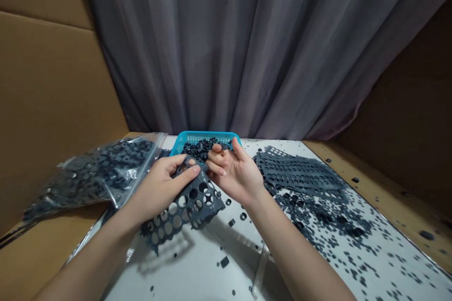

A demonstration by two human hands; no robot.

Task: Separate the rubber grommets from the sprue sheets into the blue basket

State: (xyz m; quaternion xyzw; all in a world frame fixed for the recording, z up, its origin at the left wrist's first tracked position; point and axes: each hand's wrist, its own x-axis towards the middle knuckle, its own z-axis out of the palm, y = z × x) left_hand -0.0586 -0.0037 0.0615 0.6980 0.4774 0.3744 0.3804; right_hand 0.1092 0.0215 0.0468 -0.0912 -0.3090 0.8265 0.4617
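Observation:
My left hand [169, 181] grips a dark grey sheet punched with rows of round holes [208, 200], thumb on top, near its upper corner. The sheet hangs tilted above the white tabletop, its lower end toward me. Beside that corner my right hand [240, 174] is turned palm up with its fingers curled. A small dark grey piece [225, 146] shows between its index fingertip and thumb. Just behind both hands stands a blue plastic basket [183, 135] holding many small dark pieces [201, 148], partly hidden by the hands.
A clear zip bag full of dark pieces [106, 169] lies at the left. Stacked punched sheets [300, 171] lie at the right, with loose dark bits [328, 225] scattered in front. Cardboard walls [52, 103] flank the white table [197, 273]; a grey curtain [219, 47] hangs behind.

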